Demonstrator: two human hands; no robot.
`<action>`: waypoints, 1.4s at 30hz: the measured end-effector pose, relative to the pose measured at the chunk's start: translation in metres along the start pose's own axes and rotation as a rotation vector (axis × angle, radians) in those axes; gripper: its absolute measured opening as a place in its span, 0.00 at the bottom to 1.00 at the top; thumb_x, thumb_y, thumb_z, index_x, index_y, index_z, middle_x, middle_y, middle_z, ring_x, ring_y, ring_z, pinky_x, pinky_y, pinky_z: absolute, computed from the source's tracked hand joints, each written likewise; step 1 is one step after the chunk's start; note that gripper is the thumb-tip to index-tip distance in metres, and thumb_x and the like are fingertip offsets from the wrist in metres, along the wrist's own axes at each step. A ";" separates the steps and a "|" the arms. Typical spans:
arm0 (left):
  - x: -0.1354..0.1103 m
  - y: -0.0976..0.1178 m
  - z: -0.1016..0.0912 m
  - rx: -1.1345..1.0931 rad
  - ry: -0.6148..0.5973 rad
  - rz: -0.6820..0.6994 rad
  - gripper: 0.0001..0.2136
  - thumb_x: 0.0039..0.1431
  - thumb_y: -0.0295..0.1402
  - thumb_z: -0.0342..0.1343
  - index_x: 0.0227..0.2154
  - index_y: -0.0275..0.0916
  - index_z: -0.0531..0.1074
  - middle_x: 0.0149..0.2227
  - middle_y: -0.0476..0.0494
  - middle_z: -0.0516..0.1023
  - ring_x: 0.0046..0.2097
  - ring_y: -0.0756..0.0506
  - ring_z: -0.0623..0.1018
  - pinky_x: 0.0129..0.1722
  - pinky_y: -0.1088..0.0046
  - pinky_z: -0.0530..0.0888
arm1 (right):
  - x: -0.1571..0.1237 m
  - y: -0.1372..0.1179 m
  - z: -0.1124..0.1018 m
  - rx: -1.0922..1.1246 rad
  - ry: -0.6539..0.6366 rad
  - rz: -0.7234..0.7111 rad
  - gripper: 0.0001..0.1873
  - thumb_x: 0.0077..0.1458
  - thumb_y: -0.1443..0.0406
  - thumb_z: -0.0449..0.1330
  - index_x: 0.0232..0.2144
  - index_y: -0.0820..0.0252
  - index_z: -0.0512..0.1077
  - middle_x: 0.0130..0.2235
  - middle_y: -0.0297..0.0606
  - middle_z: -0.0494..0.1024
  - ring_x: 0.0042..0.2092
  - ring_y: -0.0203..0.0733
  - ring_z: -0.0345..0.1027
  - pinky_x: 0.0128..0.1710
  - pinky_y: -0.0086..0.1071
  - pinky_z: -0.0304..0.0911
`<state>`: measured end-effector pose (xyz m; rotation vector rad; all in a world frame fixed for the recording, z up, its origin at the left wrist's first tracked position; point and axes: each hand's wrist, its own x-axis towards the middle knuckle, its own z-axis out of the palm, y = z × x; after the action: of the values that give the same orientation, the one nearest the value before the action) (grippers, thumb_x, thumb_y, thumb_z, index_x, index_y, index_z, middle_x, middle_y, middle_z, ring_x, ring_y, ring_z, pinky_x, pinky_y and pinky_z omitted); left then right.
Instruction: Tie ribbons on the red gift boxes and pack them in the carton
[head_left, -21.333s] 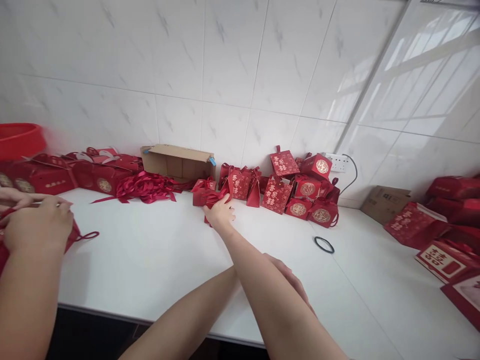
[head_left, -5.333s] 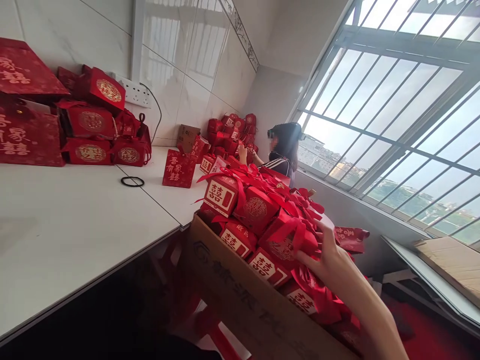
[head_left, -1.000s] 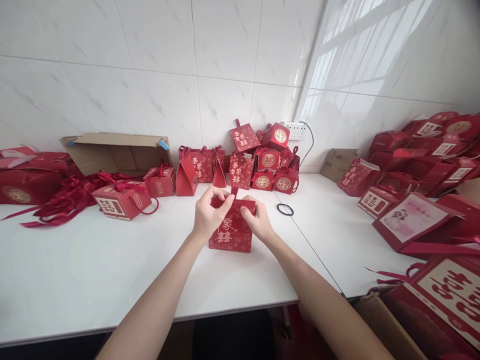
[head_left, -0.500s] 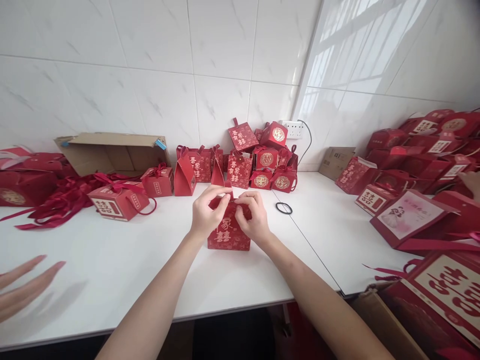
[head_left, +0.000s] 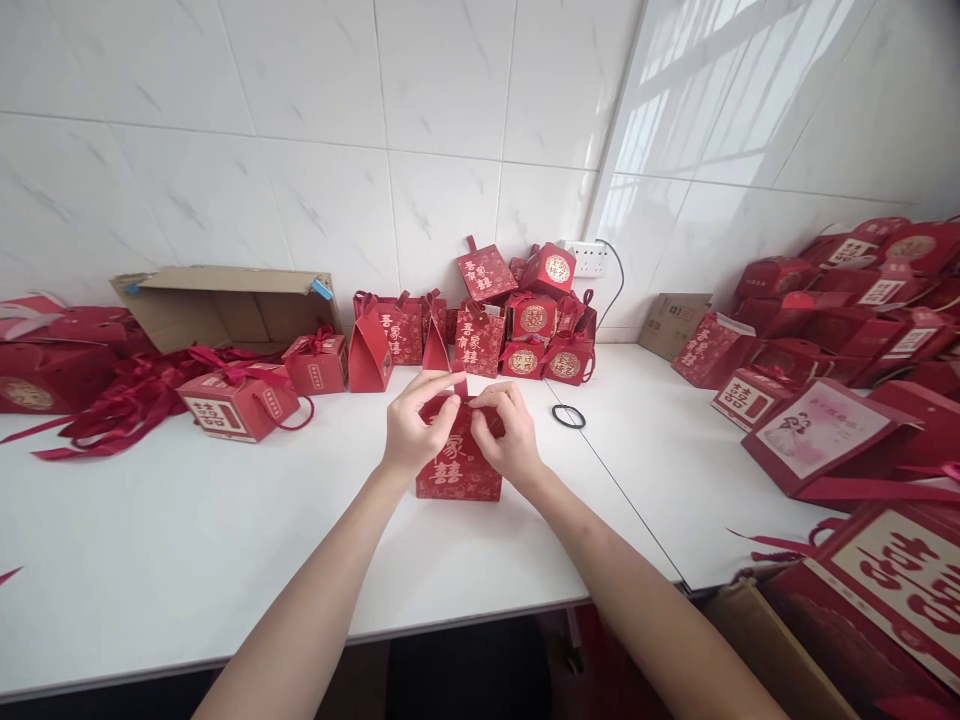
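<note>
A red gift box (head_left: 465,470) with pale printed characters stands upright on the white table in front of me, its top partly hidden by my fingers. A short red ribbon strap (head_left: 460,386) sticks up from its top edge. My left hand (head_left: 420,422) is closed at the top left of the box, thumb and forefinger pinching beside the strap. From the other side my right hand (head_left: 506,430) is closed at the top edge, its fingertips meeting the left ones. What exactly lies between the fingertips is too small to make out.
Several finished red boxes (head_left: 480,340) stand along the wall, with a black ring (head_left: 568,416) before them. At left lie loose red ribbons (head_left: 135,400) and an open carton (head_left: 225,305). Red boxes (head_left: 832,330) are piled on the right. A socket strip (head_left: 587,259) hangs on the wall.
Another person's hand at the left edge has gone out of view, and a red ribbon tip shows there. My fingers have shifted slightly at the box top; the strap shows more.
</note>
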<state>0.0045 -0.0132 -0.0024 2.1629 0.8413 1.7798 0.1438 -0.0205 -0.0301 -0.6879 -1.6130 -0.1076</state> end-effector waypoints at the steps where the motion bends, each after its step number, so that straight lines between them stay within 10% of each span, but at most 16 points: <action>1: 0.000 0.000 0.000 0.002 0.002 -0.001 0.11 0.56 0.29 0.52 0.41 0.38 0.75 0.41 0.46 0.76 0.42 0.48 0.76 0.42 0.73 0.75 | 0.000 -0.001 0.000 0.027 0.008 0.055 0.07 0.54 0.69 0.54 0.38 0.55 0.64 0.34 0.35 0.68 0.36 0.38 0.67 0.35 0.34 0.66; 10: 0.000 -0.001 -0.002 -0.004 -0.028 -0.007 0.14 0.54 0.28 0.53 0.43 0.38 0.75 0.41 0.44 0.77 0.44 0.47 0.76 0.40 0.74 0.76 | 0.006 -0.012 -0.002 0.291 -0.001 0.428 0.11 0.52 0.64 0.58 0.41 0.55 0.66 0.38 0.34 0.76 0.42 0.40 0.71 0.46 0.37 0.65; 24: 0.002 -0.012 0.000 -0.261 -0.032 -0.230 0.21 0.51 0.31 0.54 0.51 0.39 0.67 0.45 0.40 0.76 0.44 0.45 0.77 0.41 0.68 0.75 | 0.015 -0.009 -0.003 0.504 0.037 0.707 0.15 0.45 0.60 0.63 0.35 0.56 0.64 0.29 0.28 0.74 0.31 0.37 0.70 0.35 0.33 0.66; 33: -0.012 -0.035 0.018 -0.473 -0.230 -0.538 0.33 0.48 0.49 0.56 0.54 0.41 0.55 0.53 0.35 0.66 0.47 0.42 0.75 0.44 0.64 0.72 | 0.020 0.054 -0.030 0.858 0.752 1.158 0.11 0.46 0.63 0.62 0.33 0.59 0.69 0.32 0.31 0.78 0.34 0.36 0.72 0.38 0.30 0.68; 38: -0.018 -0.016 0.031 -0.409 -0.173 -0.520 0.33 0.49 0.43 0.60 0.55 0.46 0.51 0.42 0.45 0.69 0.33 0.50 0.76 0.35 0.69 0.75 | 0.012 0.058 -0.022 0.958 0.580 1.259 0.11 0.53 0.58 0.56 0.31 0.60 0.70 0.29 0.35 0.78 0.31 0.40 0.73 0.35 0.34 0.70; 42: -0.013 -0.009 0.029 -0.485 -0.025 -0.511 0.33 0.44 0.44 0.64 0.49 0.44 0.54 0.37 0.49 0.68 0.28 0.50 0.75 0.27 0.72 0.75 | 0.011 0.046 -0.017 1.122 0.162 1.374 0.14 0.55 0.59 0.52 0.31 0.64 0.71 0.29 0.42 0.78 0.30 0.43 0.73 0.32 0.35 0.71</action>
<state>0.0282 -0.0076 -0.0251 1.4964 0.7666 1.4949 0.1808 0.0131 -0.0309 -0.6822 -0.5545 1.5542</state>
